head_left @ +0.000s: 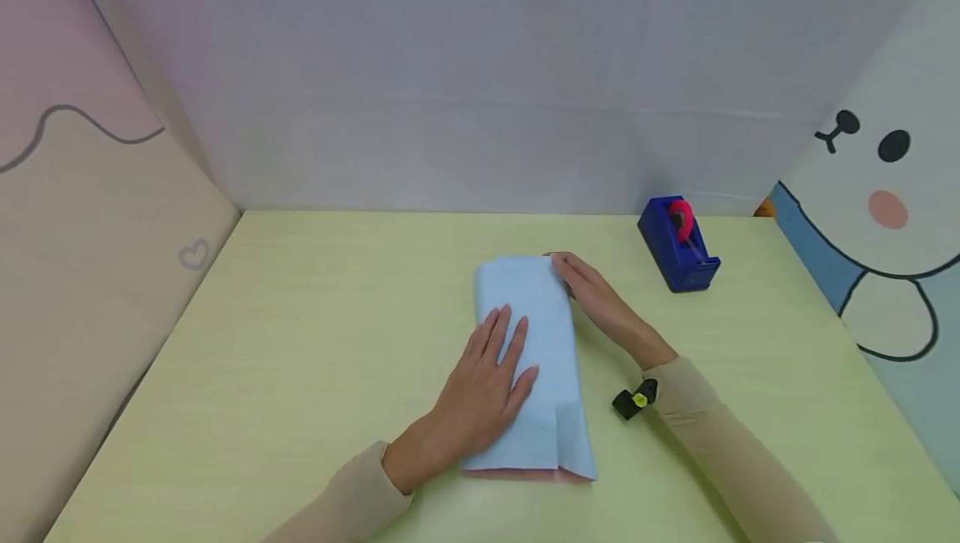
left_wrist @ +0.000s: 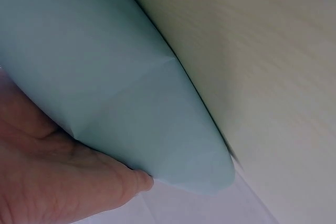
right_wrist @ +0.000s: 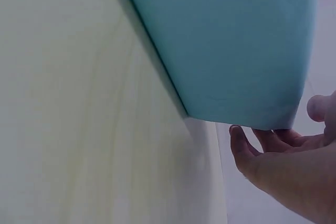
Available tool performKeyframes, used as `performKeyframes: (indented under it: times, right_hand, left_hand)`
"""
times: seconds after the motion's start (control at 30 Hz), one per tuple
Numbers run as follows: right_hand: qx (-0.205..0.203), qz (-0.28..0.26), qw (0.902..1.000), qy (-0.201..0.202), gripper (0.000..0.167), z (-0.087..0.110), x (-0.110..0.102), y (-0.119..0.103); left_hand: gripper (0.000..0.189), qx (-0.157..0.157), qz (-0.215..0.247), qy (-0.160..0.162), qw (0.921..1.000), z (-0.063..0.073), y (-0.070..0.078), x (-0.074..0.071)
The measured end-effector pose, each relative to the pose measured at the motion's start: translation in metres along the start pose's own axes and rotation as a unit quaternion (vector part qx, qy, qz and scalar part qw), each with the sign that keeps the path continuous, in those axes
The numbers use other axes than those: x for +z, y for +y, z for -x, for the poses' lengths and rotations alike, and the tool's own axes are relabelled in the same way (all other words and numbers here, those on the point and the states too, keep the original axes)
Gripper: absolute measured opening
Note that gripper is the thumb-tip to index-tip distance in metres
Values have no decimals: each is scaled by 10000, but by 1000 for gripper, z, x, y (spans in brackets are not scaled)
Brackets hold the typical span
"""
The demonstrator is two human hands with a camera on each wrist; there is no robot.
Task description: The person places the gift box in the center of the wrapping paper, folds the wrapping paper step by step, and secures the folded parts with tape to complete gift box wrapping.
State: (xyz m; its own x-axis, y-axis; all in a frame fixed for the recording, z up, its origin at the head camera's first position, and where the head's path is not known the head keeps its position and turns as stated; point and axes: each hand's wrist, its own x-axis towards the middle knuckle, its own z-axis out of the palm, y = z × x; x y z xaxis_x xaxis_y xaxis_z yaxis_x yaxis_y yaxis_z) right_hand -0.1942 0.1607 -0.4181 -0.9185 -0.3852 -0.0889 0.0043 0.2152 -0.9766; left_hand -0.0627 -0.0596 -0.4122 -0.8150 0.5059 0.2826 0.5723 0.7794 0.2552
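A long light-blue folded paper (head_left: 525, 401) lies on the table, pink showing along its near end and a small folded flap at its near right corner. Flat across its left half rests my left hand (head_left: 480, 393), fingers extended. The left wrist view shows that hand (left_wrist: 68, 177) along the blue paper (left_wrist: 126, 93), thumb reaching past its edge. My right hand (head_left: 596, 297) touches the far right corner, with some fingertips hidden behind the paper. In the right wrist view, the fingers of this hand (right_wrist: 294, 156) meet the paper's end (right_wrist: 226, 66), while the thumb stands apart from it.
A blue tape dispenser (head_left: 675, 255) with a pink-red roll stands at the back right of the pale yellow table (head_left: 315, 318). A plain pale wall (head_left: 450, 93) closes off the back, and printed panels flank both sides.
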Motion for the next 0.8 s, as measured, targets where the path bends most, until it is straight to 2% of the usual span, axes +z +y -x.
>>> performKeyframes:
  times: [0.17, 0.53, 0.67, 0.8]
  right_hand:
    - [-73, 188, 9994, 296, 47, -3, 2, 1]
    - [-308, 805, 9952, 459, 40, -13, 0, 2]
    - [-395, 1051, 9925, 477, 35, -16, -2, 1]
    - [-348, 1417, 9881, 495, 40, -18, -6, 0]
  left_hand:
    - [62, -65, -61, -196, 9998, 0, 0, -1]
    - [61, 24, -50, 109, 9999, 1, 0, 1]
    - [61, 10, -108, 96, 9999, 1, 0, 1]
    - [61, -23, -107, 20, 9999, 1, 0, 2]
